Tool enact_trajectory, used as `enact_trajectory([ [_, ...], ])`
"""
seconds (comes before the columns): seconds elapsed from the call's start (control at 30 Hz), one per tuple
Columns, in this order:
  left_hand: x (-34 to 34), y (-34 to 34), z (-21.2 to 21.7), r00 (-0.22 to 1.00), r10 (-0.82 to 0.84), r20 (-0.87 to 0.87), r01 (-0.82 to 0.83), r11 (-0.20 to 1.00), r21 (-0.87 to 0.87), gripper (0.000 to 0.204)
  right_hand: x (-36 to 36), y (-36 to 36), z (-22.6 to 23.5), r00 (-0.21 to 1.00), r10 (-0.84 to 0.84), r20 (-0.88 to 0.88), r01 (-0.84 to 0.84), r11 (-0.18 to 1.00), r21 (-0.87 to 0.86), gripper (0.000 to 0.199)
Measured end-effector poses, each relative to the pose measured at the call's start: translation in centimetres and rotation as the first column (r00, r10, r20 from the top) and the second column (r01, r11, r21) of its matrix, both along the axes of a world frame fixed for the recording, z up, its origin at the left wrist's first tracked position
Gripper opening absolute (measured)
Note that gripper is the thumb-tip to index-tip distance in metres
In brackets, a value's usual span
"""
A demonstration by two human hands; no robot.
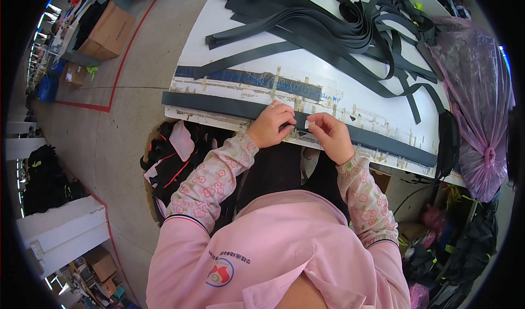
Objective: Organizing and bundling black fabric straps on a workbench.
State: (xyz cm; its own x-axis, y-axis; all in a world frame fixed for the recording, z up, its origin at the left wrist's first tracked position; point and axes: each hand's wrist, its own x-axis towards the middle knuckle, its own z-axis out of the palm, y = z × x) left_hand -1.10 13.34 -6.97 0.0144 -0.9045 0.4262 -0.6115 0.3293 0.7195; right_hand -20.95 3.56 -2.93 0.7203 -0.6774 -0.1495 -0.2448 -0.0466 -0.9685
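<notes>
A long dark grey webbing strap (pixel 219 104) lies stretched along the near edge of the white table (pixel 199 41). My left hand (pixel 272 126) is closed over it near the middle, fingers curled at the strap and a ring on one finger. Just to the right, my right hand (pixel 333 138) pinches a small flat white piece (pixel 309 124) between thumb and fingertips, right at the strap. Whether this piece is chalk or something else cannot be made out. Beyond the strap, worn tape strips and markings run along the tabletop.
A loose pile of dark grey straps (pixel 328 30) covers the far side of the table. At its right hangs a tied purple plastic bag (pixel 476 101). Below the left edge stands a box of black and pink cloth pieces (pixel 178 156). A cardboard box (pixel 109 30) sits far left.
</notes>
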Motion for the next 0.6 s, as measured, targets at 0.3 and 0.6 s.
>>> enact_trajectory([
  [0.3,0.2,0.0,0.0,1.000,-0.007,-0.001,0.007,1.000,-0.013,0.014,2.2,1.9,0.0,0.970,-0.079,-0.229,-0.019,0.918,-0.397,0.016],
  [0.6,0.1,0.0,-0.1,1.000,0.000,-0.002,0.000,1.000,-0.018,0.012,3.1,2.6,0.1,0.967,-0.099,-0.235,-0.009,0.909,-0.418,0.010],
])
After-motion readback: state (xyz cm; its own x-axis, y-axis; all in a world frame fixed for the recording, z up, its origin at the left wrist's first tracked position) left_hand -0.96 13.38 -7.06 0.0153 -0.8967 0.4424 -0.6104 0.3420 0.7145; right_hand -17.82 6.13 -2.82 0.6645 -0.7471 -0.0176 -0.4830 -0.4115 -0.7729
